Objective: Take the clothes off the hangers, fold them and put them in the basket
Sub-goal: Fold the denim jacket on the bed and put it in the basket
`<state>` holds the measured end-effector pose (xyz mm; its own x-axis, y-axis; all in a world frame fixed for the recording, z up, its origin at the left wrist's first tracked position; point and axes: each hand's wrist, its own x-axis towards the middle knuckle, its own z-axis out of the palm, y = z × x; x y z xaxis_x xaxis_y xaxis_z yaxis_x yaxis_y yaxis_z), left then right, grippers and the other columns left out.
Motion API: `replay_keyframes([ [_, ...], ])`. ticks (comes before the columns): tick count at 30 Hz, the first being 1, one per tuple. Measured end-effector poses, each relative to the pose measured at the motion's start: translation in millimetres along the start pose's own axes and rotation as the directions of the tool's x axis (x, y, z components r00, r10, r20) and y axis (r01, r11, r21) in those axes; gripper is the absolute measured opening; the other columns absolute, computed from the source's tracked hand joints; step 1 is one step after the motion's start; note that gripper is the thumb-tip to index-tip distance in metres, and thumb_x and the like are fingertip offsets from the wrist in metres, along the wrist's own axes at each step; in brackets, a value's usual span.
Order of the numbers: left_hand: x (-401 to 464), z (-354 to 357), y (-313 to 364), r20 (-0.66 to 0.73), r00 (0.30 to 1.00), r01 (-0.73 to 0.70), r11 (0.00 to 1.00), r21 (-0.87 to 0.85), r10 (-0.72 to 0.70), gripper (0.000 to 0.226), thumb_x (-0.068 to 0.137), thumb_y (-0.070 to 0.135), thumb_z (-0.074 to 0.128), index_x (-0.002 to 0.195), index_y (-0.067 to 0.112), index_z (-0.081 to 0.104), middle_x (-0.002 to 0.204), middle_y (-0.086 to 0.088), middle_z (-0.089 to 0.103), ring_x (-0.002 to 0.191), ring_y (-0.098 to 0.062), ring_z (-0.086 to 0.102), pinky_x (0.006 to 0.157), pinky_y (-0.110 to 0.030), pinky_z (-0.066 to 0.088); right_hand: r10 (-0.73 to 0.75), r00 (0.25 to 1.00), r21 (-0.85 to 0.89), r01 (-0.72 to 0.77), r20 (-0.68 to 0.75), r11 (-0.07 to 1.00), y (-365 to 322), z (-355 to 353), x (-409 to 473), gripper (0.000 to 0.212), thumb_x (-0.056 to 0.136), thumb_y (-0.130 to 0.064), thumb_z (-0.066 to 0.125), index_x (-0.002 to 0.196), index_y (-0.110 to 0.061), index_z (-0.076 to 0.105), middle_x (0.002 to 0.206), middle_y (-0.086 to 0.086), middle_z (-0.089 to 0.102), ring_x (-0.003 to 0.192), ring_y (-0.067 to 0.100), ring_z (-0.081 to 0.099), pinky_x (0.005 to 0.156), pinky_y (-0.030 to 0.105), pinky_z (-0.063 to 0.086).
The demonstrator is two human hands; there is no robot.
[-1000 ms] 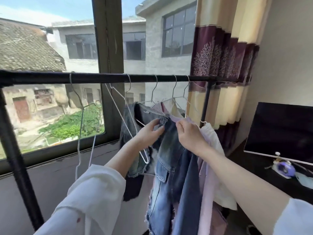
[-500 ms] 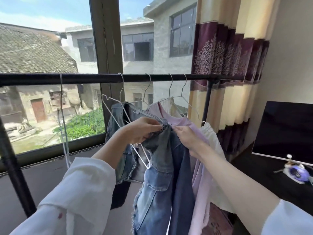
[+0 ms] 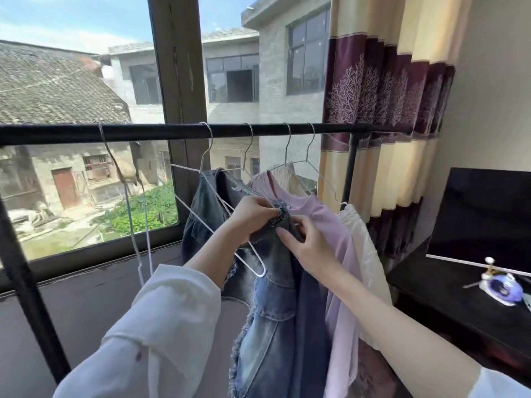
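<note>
Your left hand and right hand meet at the frayed top edge of the denim jacket; the left grips that edge with curled fingers, knuckles toward you, and the right pinches the cloth just beside it between thumb and fingertips; the two hands are nearly touching. The jacket hangs from your hands down the middle of the view, its fringed hem trailing low; one side of it is draped over a white wire hanger hooked on the black rail, and the hanger's lower corner pokes out just below your left wrist. Just right of the jacket hangs a lilac top, touching it; beside that hangs a cream garment; each is on its own wire hanger on the rail, close together. An empty hanger dangles from the rail well to the left, apart from the clothes. Behind the rail is the window, with a striped curtain at its right; a dark monitor stands on a dark desk at far right, with a small purple gadget in front of it. White sleeves cover both your forearms near the lower edge.
</note>
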<state>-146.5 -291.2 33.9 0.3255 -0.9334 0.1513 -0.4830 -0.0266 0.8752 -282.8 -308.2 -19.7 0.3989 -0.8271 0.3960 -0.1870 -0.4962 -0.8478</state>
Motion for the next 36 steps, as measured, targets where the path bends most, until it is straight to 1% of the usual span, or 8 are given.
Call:
replay_keyframes([
  [6,4,7,1,-0.029,0.999,0.041,0.999,-0.024,-0.041,0.017,0.089,0.01,0.054,0.089,-0.003,0.065,0.058,-0.005,0.044,0.044,-0.016,0.041,0.046,-0.023,0.041,-0.256,0.953,-0.458,0.158,-0.16,0.875,10,1,-12,0.018,0.094,-0.025,0.051,0.096,-0.007,0.049,0.084,0.009,0.062,0.078,0.028,0.057,0.06,0.034,0.029],
  [11,5,8,0,-0.004,0.997,0.076,0.989,-0.123,-0.077,0.016,0.089,0.006,0.05,0.079,0.007,0.062,0.073,-0.009,0.053,0.064,-0.022,0.055,0.076,-0.041,0.057,-0.49,0.858,-0.678,0.268,-0.154,0.684,9,1,-8,0.017,0.088,-0.019,0.049,0.075,-0.009,0.054,0.057,0.007,0.06,0.048,0.028,0.056,0.045,0.024,0.026],
  [14,5,4,-4,-0.007,0.998,0.066,0.991,-0.113,-0.068,0.018,0.089,0.005,0.049,0.078,0.008,0.063,0.073,-0.01,0.051,0.062,-0.021,0.051,0.062,-0.031,0.054,-0.498,0.823,-0.589,0.265,-0.275,0.763,5,-7,-1,0.031,0.085,-0.024,0.043,0.061,-0.008,0.054,0.047,0.005,0.052,0.04,0.021,0.043,0.044,0.024,0.03],
  [17,3,-2,-6,0.035,0.996,0.089,0.988,-0.126,-0.085,0.021,0.091,0.005,0.048,0.075,0.012,0.06,0.064,-0.003,0.047,0.049,-0.013,0.046,0.043,-0.018,0.047,-0.454,0.856,-0.508,0.286,-0.245,0.813,-4,-15,5,0.025,0.088,-0.021,0.05,0.07,-0.007,0.06,0.057,0.005,0.057,0.054,0.023,0.052,0.053,0.034,0.046],
  [21,-1,-4,-5,0.067,0.995,0.088,0.982,-0.164,-0.078,0.022,0.092,0.001,0.046,0.072,0.009,0.053,0.057,-0.002,0.043,0.037,-0.007,0.042,0.04,-0.014,0.045,-0.258,0.964,-0.509,0.19,-0.065,0.839,-3,-6,4,0.021,0.09,-0.029,0.056,0.078,-0.016,0.046,0.067,-0.001,0.057,0.069,0.024,0.057,0.063,0.033,0.044],
  [27,-2,-7,-11,0.063,0.996,0.069,0.987,-0.144,-0.061,0.028,0.092,-0.001,0.044,0.066,0.009,0.049,0.053,-0.002,0.035,0.03,-0.005,0.033,0.034,-0.013,0.032,-0.318,0.946,-0.616,0.29,0.067,0.732,-6,-3,0,0.021,0.098,-0.025,0.041,0.081,-0.013,0.045,0.081,0.015,0.064,0.079,0.034,0.058,0.059,0.032,0.029],
  [33,0,-11,-12,0.015,1.0,0.023,0.999,-0.024,-0.022,0.031,0.087,-0.002,0.039,0.062,0.012,0.051,0.055,-0.004,0.039,0.039,-0.014,0.035,0.036,-0.013,0.026,-0.303,0.953,-0.633,0.243,0.015,0.735,-15,-14,2,0.025,0.099,-0.024,0.037,0.077,-0.014,0.038,0.075,0.011,0.058,0.073,0.031,0.053,0.061,0.031,0.026],
  [36,1,-8,-11,0.026,0.999,0.029,0.997,-0.077,-0.027,0.031,0.081,-0.007,0.032,0.061,0.01,0.049,0.061,-0.007,0.042,0.044,-0.017,0.041,0.045,-0.018,0.034,-0.244,0.964,-0.545,0.149,-0.106,0.825,-29,-31,12,0.033,0.1,-0.021,0.034,0.068,-0.016,0.034,0.061,0.0,0.044,0.059,0.021,0.04,0.06,0.032,0.016],
])
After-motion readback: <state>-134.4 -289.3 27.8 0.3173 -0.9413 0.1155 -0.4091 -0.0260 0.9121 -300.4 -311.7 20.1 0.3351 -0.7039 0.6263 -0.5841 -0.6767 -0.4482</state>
